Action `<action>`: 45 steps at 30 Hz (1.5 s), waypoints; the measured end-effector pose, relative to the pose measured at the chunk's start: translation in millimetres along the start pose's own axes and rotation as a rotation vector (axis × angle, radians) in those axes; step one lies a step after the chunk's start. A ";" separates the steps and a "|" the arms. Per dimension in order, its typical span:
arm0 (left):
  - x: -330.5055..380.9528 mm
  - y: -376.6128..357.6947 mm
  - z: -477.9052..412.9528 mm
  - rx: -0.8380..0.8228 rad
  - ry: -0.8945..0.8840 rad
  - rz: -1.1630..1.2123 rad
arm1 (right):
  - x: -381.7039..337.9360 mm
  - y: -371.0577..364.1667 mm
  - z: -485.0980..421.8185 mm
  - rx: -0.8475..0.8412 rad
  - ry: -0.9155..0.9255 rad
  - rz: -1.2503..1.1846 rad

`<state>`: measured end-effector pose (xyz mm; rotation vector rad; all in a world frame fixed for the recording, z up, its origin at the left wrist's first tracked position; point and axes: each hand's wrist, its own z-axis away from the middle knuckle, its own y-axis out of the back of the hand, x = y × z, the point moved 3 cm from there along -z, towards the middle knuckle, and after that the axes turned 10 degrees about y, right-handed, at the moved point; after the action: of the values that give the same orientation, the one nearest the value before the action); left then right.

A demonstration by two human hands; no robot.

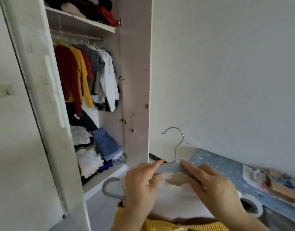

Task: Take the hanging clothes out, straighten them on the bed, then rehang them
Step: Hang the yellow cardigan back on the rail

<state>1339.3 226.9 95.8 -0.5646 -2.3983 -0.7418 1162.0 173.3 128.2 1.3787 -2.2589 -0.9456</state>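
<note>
A grey hanger [171,169] with a metal hook pointing up carries a white garment [178,200] at the bottom centre. My left hand [140,184] grips the hanger's left arm and the cloth there. My right hand [215,185] holds the hanger's right arm, forefinger stretched along it. A yellow knit [168,225] lies below the white garment. In the open wardrobe, red, yellow, grey and white hanging clothes [87,75] fill the rail [80,37]. The blue dotted bed [226,165] runs along the right.
The open wardrobe door [37,114] stands at left, close to my left arm. Folded clothes [97,150] are piled on the wardrobe floor and on the top shelf [87,20]. Papers and cloth [273,179] lie on the bed at right. A white wall rises behind the bed.
</note>
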 end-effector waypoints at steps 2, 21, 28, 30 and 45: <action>-36.5 -6.0 -27.8 0.042 0.024 -0.016 | 14.9 -36.5 -31.3 0.036 0.066 -0.005; -315.3 -11.4 -330.8 0.244 0.133 -0.232 | 95.6 -322.5 -366.6 0.004 0.309 -0.142; -405.0 24.7 -436.7 0.352 0.313 -0.355 | 92.5 -422.5 -511.3 -0.104 0.447 -0.296; -425.7 39.1 -463.9 0.400 0.343 -0.379 | 89.0 -448.8 -550.0 -0.078 0.505 -0.336; -596.6 162.7 -620.2 0.782 0.406 -0.559 | -17.6 -617.4 -789.5 -0.015 0.799 -0.257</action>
<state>2114.7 -162.4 215.9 0.5376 -2.2065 -0.0534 2036.5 -293.0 278.6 1.6749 -1.4969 -0.3549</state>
